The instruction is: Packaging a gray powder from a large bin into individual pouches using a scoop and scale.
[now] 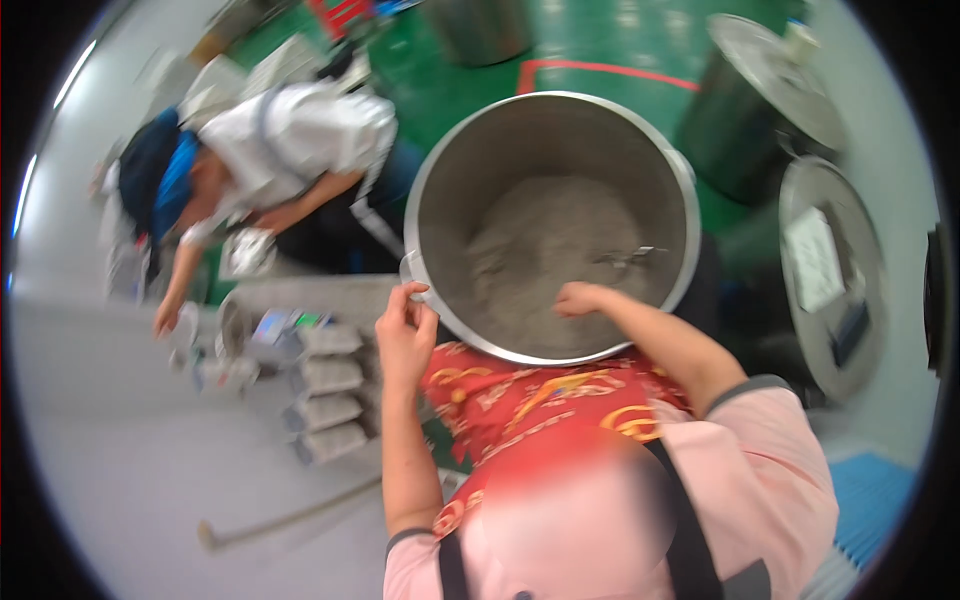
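A large round steel pot (430, 190) stands in front of me, with grey-brown powdery or grainy stuff (540, 225) covering its bottom. At its left side my left hand (407, 325) has its fingers closed on the pot's small side handle (413, 272). My right hand (580, 298) reaches over the near rim into the pot, above the powder. Its fingers are curled together, and what they hold, if anything, is hidden. A shiny metal piece (630, 257) shows in the pot beyond that hand, too blurred to name.
Lidded steel drums (735, 120) and another round lid (800, 190) stand at the right. Left, a co-worker (290, 130) in white bends over a bench with several grey containers (332, 375). Another steel vessel (478, 30) stands on the green floor (590, 45) at the back.
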Demonstrator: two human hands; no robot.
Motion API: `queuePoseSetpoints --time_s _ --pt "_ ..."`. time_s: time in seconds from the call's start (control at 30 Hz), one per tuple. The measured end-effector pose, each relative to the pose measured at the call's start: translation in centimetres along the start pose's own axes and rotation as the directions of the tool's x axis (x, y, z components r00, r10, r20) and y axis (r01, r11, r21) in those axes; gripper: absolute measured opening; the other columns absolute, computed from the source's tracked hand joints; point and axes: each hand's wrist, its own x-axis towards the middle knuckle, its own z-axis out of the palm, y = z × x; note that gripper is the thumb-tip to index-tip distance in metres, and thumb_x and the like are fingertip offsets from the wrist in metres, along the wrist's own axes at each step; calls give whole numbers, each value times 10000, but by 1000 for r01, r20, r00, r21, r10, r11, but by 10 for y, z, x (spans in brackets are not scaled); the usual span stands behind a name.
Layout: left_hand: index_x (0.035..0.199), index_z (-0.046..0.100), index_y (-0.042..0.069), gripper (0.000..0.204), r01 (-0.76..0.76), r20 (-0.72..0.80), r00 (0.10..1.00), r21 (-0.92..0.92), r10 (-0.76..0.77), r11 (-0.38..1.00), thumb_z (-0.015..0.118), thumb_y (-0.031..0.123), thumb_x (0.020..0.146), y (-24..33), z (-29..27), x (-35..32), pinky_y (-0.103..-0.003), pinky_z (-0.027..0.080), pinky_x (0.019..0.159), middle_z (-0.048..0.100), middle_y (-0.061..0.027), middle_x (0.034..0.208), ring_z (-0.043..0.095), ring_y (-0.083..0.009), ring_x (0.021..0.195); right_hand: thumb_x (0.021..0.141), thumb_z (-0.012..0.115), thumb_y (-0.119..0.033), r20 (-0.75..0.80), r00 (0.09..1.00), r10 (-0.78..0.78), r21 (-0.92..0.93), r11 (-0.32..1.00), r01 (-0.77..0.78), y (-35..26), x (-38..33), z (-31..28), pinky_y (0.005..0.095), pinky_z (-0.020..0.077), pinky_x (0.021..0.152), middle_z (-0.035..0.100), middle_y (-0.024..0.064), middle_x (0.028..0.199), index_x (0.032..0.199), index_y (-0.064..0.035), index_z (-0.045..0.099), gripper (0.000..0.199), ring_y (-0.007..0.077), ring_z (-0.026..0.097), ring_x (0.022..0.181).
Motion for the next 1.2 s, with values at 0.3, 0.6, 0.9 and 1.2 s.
queuePoseSetpoints --time_s 0.3,0.6,0.9,1.2 --pt "1262 462 54 516 -422 689 725 459 -13 782 638 127 783 -66 173 6 -405 450 905 562 -225 1172 566 -338 1069 866 535 -223 -507 862 5 514 804 298 -50 -85 -53 344 495 681 631 140 844 1015 -18 576 257 217 633 744" --pt "1117 571 34 342 -208 660 752 229 5 951 624 145 797 -66 173 3 -418 472 843 602 -209 1066 578 -363 990 834 570 -165 -968 -88 234 239 970 -51 50 -300 -135 357 472 743 599 159 905 1014 -19 599 233 266 595 815" --pt "1109 569 33 326 -199 672 740 196 17 960 612 137 803 -66 177 -1 -427 473 830 604 -216 1050 581 -373 974 743 673 -242 -876 75 477 261 598 -758 129 -389 -107 417 435 890 539 187 1129 1145 -48 556 461 343 538 1036" --pt "1074 581 19 298 -238 635 769 185 69 954 609 136 802 -66 178 0 -433 481 797 621 -221 984 596 -382 924 791 606 -259 -839 187 511 253 670 -698 143 -413 -121 412 460 810 630 189 931 909 -13 665 280 349 595 892"
